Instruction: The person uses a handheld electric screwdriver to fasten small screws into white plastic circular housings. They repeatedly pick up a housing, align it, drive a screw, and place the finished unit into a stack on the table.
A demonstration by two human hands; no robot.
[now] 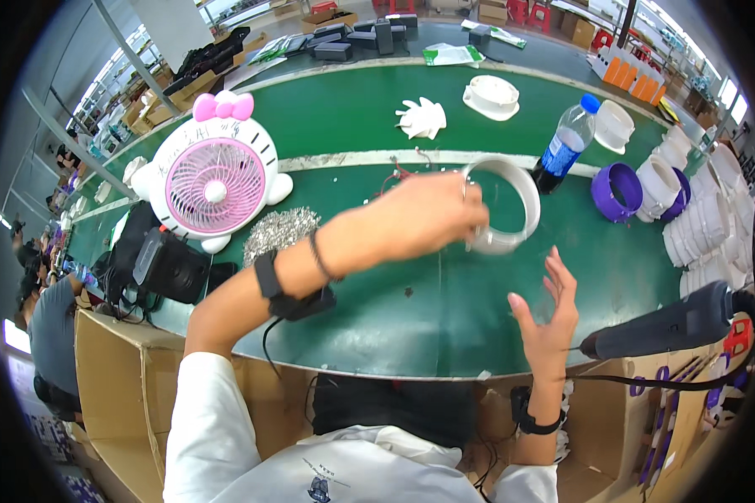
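My left hand [432, 214] reaches across the table with its fingers closed on the near-left edge of a white plastic ring [528, 205], held with its opening facing me. The fingertips are partly hidden against the rim. To the right and nearer me, my right hand [549, 314] is raised with fingers apart, and nothing is in it. Just beside that hand hangs a black power screwdriver [663, 323], its thin bit close to the wrist. Left of my left forearm lies a pile of small metal screws [281, 233].
A pink-and-white fan [216, 184] and a black speaker-like box [172, 264] stand at left. A dark drink bottle [566, 147], purple rings [617, 193] and stacked white housings [705, 226] crowd the right. White fan blades [422, 119] lie farther back. Cardboard boxes [126, 386] flank me.
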